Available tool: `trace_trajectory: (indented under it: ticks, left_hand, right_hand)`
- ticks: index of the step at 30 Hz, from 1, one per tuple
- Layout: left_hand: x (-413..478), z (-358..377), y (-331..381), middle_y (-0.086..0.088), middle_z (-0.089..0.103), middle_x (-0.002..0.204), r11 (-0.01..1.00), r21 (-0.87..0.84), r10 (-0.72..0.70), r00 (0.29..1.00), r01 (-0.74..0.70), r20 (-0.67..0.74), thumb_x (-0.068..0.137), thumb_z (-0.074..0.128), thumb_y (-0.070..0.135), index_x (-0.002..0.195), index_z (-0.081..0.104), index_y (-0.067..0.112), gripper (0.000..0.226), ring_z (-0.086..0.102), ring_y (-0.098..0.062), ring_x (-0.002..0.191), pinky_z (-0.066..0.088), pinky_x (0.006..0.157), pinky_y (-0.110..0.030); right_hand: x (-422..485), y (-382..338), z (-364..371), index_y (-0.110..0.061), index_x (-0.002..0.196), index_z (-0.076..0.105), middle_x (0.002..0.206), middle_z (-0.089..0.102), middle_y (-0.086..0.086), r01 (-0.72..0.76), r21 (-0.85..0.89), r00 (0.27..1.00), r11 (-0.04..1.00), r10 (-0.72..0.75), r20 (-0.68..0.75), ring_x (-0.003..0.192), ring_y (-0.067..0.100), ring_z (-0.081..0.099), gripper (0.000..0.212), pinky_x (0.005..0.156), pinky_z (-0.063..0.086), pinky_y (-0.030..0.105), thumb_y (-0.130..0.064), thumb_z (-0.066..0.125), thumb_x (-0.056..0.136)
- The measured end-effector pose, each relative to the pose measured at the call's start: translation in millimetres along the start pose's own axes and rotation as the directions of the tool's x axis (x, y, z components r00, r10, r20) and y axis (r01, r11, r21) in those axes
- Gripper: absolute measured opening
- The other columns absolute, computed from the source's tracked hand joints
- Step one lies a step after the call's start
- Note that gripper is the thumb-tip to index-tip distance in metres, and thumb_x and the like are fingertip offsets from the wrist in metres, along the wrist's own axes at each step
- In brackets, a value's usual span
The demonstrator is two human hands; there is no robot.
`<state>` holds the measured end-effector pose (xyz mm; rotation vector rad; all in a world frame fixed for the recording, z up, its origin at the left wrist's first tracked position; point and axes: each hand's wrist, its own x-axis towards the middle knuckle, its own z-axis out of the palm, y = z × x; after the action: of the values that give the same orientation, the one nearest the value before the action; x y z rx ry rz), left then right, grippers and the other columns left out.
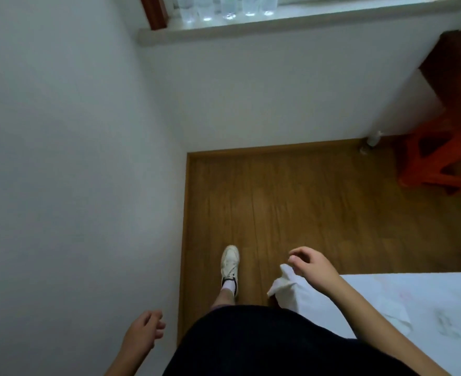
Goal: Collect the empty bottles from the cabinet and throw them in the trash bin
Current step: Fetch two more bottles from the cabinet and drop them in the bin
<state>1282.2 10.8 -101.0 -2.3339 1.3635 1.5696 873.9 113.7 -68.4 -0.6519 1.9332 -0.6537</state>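
Observation:
Several clear plastic bottles (228,6) stand in a row on a pale ledge (278,23) at the top of the view, far ahead of me; one has a green label. My left hand (144,331) hangs low at the bottom left beside the white wall, fingers loosely curled and holding nothing. My right hand (313,265) is out in front of me above the corner of a white sheet (286,280), fingers apart and empty. No trash bin is in view.
A wood floor (305,202) runs ahead between the white wall (74,158) on the left and a white-covered bed (413,308) at the lower right. An orange plastic stool (440,161) and a dark brown cabinet (457,69) stand at the right. My white shoe (230,264) steps forward.

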Motion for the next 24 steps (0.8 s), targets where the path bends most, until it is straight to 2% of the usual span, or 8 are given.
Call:
trace_trajectory:
  ticks: [3,6,10,12,16,20,22,24]
  left_hand:
    - [41,-4,61,-0.019,0.070,0.083,1.000,0.002,0.007,1.000,-0.007,-0.005,0.100,0.051,0.020,0.094,0.066,0.001,0.024,0.060,-0.026,0.066,0.038,0.058,-0.029]
    - [84,2,138,-0.018,0.071,0.090,0.997,0.067,0.039,0.998,-0.042,0.043,0.101,0.050,0.021,0.098,0.066,0.004,0.024,0.063,-0.028,0.073,0.042,0.061,-0.031]
    - [115,33,258,-0.014,0.068,0.090,0.951,0.216,0.181,0.965,-0.221,0.189,0.103,0.047,0.024,0.103,0.064,0.005,0.026,0.062,-0.025,0.076,0.045,0.061,-0.031]
    - [125,54,321,-0.012,0.069,0.092,0.901,0.285,0.246,0.925,-0.328,0.288,0.104,0.046,0.027,0.102,0.064,0.009,0.026,0.064,-0.022,0.079,0.048,0.063,-0.031]
    - [137,112,432,-0.003,0.073,0.099,0.779,0.378,0.317,0.834,-0.500,0.451,0.101,0.049,0.040,0.108,0.064,0.021,0.025,0.070,-0.019,0.091,0.057,0.080,-0.039]
    - [138,182,518,-0.003,0.072,0.101,0.637,0.437,0.351,0.744,-0.635,0.569,0.102,0.049,0.038,0.113,0.061,0.021,0.023,0.070,-0.019,0.091,0.055,0.074,-0.032]
    - [136,215,551,-0.003,0.073,0.100,0.566,0.461,0.357,0.708,-0.683,0.610,0.102,0.048,0.037,0.112,0.062,0.020,0.024,0.070,-0.018,0.089,0.054,0.072,-0.031]
    - [140,244,581,-0.003,0.074,0.097,0.526,0.492,0.351,0.704,-0.694,0.617,0.102,0.048,0.035,0.110,0.064,0.017,0.025,0.071,-0.019,0.086,0.053,0.070,-0.031]
  right_hand:
    - [41,-18,-16,-0.022,0.106,0.068,0.099,0.070,-0.007,-0.037,0.019,0.999,0.999,0.038,-0.038,0.090,0.010,0.066,0.015,0.070,0.046,0.021,-0.029,0.061,0.094]
    - [71,-19,-34,-0.023,0.100,0.069,0.093,0.073,-0.003,-0.132,0.086,0.985,0.988,0.141,-0.103,0.087,0.016,0.069,0.011,0.071,0.052,0.028,-0.027,0.062,0.093]
    - [83,-5,-57,-0.020,0.097,0.069,0.094,0.074,0.001,-0.271,0.263,0.927,0.926,0.325,-0.188,0.085,0.017,0.070,0.008,0.080,0.056,0.037,-0.021,0.062,0.093]
    - [79,6,-67,-0.020,0.095,0.068,0.093,0.074,0.001,-0.327,0.367,0.879,0.871,0.423,-0.219,0.085,0.017,0.070,0.007,0.083,0.055,0.037,-0.020,0.060,0.094]
    - [63,39,-79,-0.018,0.093,0.069,0.096,0.074,0.012,-0.405,0.572,0.747,0.713,0.620,-0.242,0.080,0.025,0.068,0.011,0.075,0.051,0.037,-0.021,0.058,0.094]
    - [62,64,-95,-0.017,0.089,0.066,0.099,0.072,0.018,-0.416,0.740,0.610,0.528,0.766,-0.203,0.098,0.040,0.068,0.014,0.080,0.056,0.043,-0.021,0.055,0.095]
    - [75,72,-110,-0.017,0.090,0.066,0.101,0.071,0.019,-0.389,0.789,0.581,0.476,0.791,-0.191,0.101,0.039,0.067,0.013,0.087,0.056,0.047,-0.021,0.055,0.095]
    - [95,77,-135,-0.011,0.098,0.066,0.100,0.070,0.019,-0.361,0.823,0.573,0.440,0.800,-0.176,0.098,0.038,0.067,0.014,0.083,0.056,0.044,-0.019,0.055,0.095]
